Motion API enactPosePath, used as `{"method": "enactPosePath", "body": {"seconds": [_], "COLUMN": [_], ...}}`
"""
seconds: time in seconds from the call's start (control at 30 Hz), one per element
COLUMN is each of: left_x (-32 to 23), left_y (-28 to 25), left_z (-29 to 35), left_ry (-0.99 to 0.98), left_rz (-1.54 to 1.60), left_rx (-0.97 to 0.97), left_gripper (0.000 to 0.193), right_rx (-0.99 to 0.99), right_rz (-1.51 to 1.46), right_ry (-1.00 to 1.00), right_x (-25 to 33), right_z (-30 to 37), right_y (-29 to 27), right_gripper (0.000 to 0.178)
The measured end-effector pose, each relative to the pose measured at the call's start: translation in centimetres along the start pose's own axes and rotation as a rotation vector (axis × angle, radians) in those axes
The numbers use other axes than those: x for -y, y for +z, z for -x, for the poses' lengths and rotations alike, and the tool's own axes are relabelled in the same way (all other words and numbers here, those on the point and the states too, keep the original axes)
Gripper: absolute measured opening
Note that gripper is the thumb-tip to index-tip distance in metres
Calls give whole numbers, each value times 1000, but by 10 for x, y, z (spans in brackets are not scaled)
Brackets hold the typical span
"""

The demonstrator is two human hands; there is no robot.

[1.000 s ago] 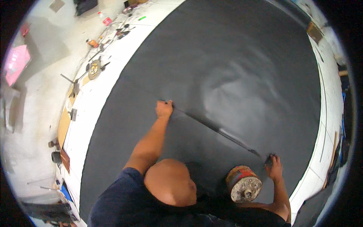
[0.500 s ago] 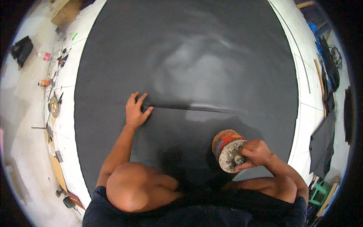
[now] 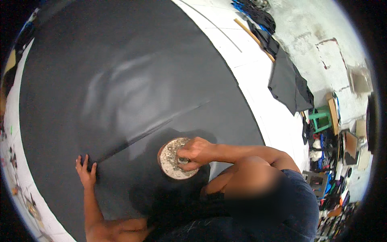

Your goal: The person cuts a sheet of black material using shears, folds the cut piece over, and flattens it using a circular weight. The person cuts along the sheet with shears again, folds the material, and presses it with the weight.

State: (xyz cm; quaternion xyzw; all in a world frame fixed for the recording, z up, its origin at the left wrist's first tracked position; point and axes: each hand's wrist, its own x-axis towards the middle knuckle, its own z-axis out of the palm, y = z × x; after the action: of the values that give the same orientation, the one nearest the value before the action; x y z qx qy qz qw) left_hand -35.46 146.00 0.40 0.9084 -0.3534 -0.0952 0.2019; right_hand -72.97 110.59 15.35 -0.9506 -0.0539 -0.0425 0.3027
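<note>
A large black leather-like sheet is spread beneath me, with a long ridge or seam running across it. My left hand rests on the sheet at the left end of that ridge, fingers spread and holding nothing. My right hand is closed round the small knob on top of a round can, whose top is crusted greyish white. On the near side of the ridge, the can is over the sheet; whether it touches the sheet I cannot tell.
White tiled surface borders the sheet. To the right lie a thin dark strip, a wooden stick and a folded black sheet. Further right are a green stool and a cluttered heap of goods.
My view has swung to the right. The can, still gripped by my right hand, now shows its top and little of its labelled side. My left hand stays at the ridge's left end.
</note>
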Motion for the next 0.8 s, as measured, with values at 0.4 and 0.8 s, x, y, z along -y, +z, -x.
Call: {"method": "enactPosePath", "body": {"seconds": [0.4,0.8], "left_x": [21,-10], "left_y": [-16,-11], "left_z": [35,101], "left_ry": [-199,-329], "left_rz": [16,10], "left_rx": [232,285], "left_gripper": [63,65], "right_rx": [-425,-390], "right_rz": [138,198], "right_ry": [185,348], "right_x": [-11,-53], "right_z": [-56,-69], "right_y": [8,37], "right_gripper": [34,37]}}
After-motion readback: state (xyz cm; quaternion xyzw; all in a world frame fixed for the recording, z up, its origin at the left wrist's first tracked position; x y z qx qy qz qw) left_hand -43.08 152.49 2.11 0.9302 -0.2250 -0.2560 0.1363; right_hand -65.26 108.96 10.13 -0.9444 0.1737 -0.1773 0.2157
